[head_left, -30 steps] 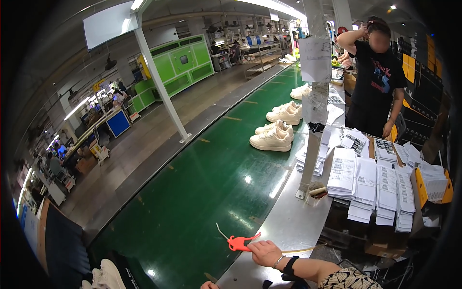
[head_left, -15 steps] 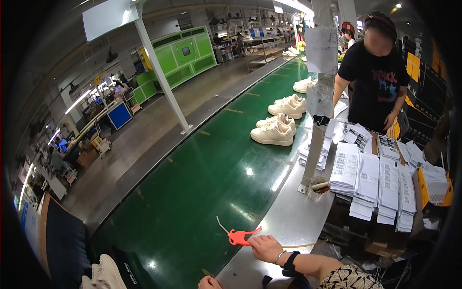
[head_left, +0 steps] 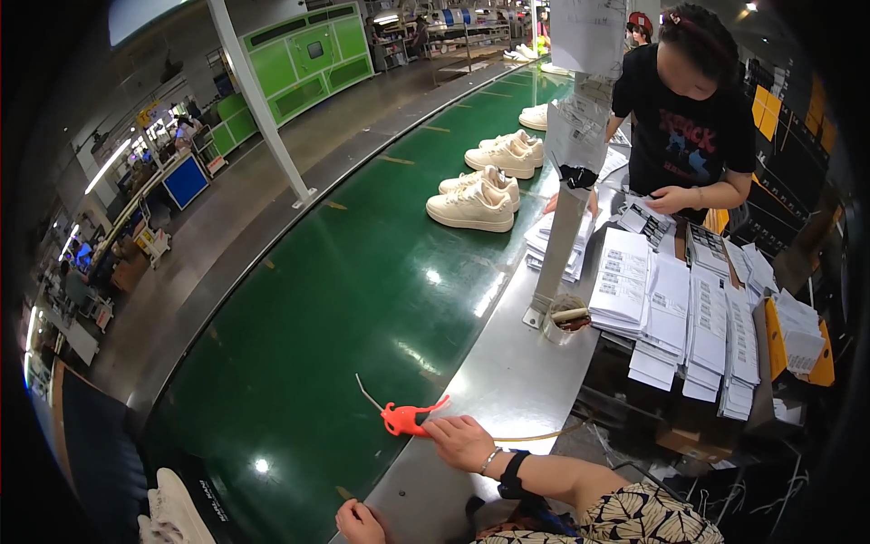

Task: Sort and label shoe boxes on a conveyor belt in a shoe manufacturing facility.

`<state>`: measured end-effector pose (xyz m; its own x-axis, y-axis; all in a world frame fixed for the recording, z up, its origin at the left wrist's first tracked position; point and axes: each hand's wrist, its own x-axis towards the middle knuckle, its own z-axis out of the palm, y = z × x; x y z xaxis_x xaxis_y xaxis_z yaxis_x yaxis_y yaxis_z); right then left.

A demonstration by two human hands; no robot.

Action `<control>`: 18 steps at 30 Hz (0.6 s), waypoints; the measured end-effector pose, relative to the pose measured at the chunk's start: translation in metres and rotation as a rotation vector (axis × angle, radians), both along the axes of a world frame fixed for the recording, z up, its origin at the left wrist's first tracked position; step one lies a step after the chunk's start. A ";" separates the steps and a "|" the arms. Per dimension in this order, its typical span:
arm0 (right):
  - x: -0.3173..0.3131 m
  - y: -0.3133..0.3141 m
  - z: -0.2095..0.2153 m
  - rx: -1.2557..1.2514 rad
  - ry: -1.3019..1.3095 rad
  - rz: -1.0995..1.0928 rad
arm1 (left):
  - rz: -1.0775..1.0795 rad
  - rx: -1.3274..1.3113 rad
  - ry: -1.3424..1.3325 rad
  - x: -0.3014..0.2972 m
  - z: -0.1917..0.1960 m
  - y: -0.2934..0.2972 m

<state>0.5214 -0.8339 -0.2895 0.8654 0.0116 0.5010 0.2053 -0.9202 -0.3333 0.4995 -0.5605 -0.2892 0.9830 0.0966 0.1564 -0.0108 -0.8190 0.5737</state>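
My right hand [head_left: 459,442] is closed around the handle of a red-orange air blow gun [head_left: 400,419] with a thin, bent metal nozzle. A yellowish hose [head_left: 535,438] runs away to the right behind the hand. The gun is above the near edge of the green conveyor belt [head_left: 299,363], its nozzle directed over the belt. My left hand [head_left: 361,524] is at the lower edge by the belt's near side, fingers curled, with nothing visible in them; part of it is cut off. Cream sneakers [head_left: 178,508] lie on a black shoebox lid or board [head_left: 217,508] at lower left.
Pairs of cream sneakers [head_left: 473,201] stand farther up the belt. A metal post [head_left: 555,245] rises from the steel ledge, beside a round tin [head_left: 566,319] holding tools. Paper stacks [head_left: 625,272] cover the right-hand table, where a co-worker [head_left: 680,118] stands handling papers. A yellow box [head_left: 797,344] sits there too.
My view has shifted, so the scene sits higher and farther left. More of my left hand shows. The co-worker has bent over the papers and raised a hand. My right hand keeps the blow gun.
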 end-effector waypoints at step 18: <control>-0.001 0.003 -0.007 -0.008 -0.066 -0.019 | 0.019 -0.063 0.036 -0.003 -0.002 0.000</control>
<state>0.5200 -0.8311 -0.2969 0.8304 0.0000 0.5572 0.2093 -0.9268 -0.3119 0.4961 -0.5602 -0.2916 0.9857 0.1239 0.1141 0.0260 -0.7812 0.6237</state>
